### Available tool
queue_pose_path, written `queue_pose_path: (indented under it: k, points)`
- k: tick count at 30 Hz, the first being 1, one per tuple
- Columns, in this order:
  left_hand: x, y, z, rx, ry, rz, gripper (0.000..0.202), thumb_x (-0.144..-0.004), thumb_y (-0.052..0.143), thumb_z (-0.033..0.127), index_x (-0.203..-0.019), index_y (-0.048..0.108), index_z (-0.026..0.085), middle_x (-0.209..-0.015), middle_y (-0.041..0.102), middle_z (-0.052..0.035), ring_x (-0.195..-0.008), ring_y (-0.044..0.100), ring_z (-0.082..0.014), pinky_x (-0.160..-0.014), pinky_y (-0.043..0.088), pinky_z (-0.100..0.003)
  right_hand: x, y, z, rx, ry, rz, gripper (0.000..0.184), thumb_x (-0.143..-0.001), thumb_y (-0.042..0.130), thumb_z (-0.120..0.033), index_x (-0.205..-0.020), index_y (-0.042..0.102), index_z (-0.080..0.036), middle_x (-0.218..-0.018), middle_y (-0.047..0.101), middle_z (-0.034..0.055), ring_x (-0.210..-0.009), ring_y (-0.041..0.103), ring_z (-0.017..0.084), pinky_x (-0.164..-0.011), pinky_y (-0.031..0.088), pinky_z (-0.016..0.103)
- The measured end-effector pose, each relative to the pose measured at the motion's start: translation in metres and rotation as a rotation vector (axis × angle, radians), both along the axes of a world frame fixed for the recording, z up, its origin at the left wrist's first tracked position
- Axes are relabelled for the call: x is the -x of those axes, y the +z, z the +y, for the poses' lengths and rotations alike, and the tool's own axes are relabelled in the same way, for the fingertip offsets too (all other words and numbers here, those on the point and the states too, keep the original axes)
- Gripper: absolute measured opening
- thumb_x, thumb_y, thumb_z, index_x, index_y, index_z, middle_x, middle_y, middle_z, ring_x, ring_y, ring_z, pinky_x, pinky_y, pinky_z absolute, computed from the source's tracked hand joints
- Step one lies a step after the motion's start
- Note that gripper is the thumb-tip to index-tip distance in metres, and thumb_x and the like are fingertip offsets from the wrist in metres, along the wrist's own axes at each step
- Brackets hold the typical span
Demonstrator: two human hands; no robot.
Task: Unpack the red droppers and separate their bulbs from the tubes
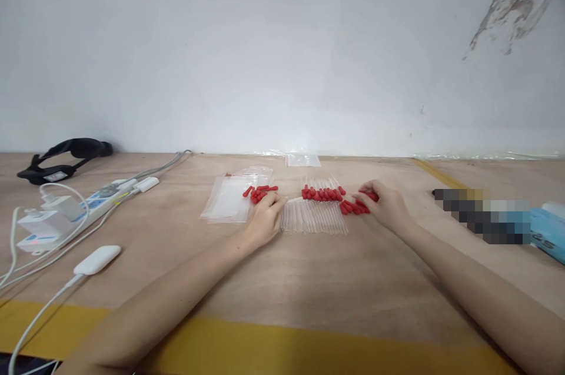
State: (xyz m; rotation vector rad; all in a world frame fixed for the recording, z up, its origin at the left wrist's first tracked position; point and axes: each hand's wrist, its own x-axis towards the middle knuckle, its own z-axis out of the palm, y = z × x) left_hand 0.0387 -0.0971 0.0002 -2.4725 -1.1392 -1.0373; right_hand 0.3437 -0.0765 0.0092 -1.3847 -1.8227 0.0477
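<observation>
A row of clear glass tubes (314, 217) lies on the wooden table (282, 281), with red rubber caps (321, 193) heaped behind it. My left hand (263, 217) rests at the left end of the tubes, fingers curled beside a small pile of red caps (259, 192). At the tubes' right end, my right hand (385, 205) has its fingers bent over more red caps (353, 206) and touches them. What either hand grips is hidden.
Clear plastic bags (227, 201) lie left of the tubes, another bag (302, 159) by the wall. A power strip (99, 201), chargers and white cables fill the left side, with a black strap (66, 157) behind. A blue packet (547, 234) sits at the right.
</observation>
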Motion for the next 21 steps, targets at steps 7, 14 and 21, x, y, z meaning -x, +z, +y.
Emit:
queue_pose_path:
  k: [7,14,21]
  points:
    - [-0.054,0.011,0.007,-0.063,-0.041,0.117,0.022,-0.082,0.038,0.009,-0.094,0.055,0.016,-0.081,0.05,-0.0037,-0.072,0.05,-0.0143,-0.064,0.044,-0.025,-0.023,0.002,0.049,0.302,-0.131,0.187,0.025,-0.078,0.045,-0.026,-0.091,0.063,-0.014,-0.081,0.065,0.0077,-0.071,0.061,0.016,-0.061,0.044,0.025]
    - [-0.082,-0.008,0.008,-0.14,-0.089,0.399,0.014,-0.077,0.042,0.006,-0.075,0.053,0.013,-0.078,0.054,-0.0065,-0.072,0.05,-0.0178,-0.067,0.045,-0.029,-0.026,-0.019,0.055,0.243,-0.111,0.197,0.028,-0.071,0.055,-0.027,-0.095,0.061,-0.016,-0.085,0.065,0.0059,-0.075,0.059,0.014,-0.068,0.045,0.025]
    - [-0.08,-0.01,-0.006,-0.009,-0.147,0.286,0.022,-0.082,0.045,0.032,-0.079,0.055,0.012,-0.079,0.054,-0.0079,-0.077,0.05,-0.0189,-0.071,0.045,-0.03,-0.022,-0.02,0.047,0.322,-0.156,0.089,0.026,-0.064,0.059,-0.043,-0.073,0.065,-0.019,-0.069,0.065,0.0018,-0.065,0.058,0.014,-0.064,0.042,0.025]
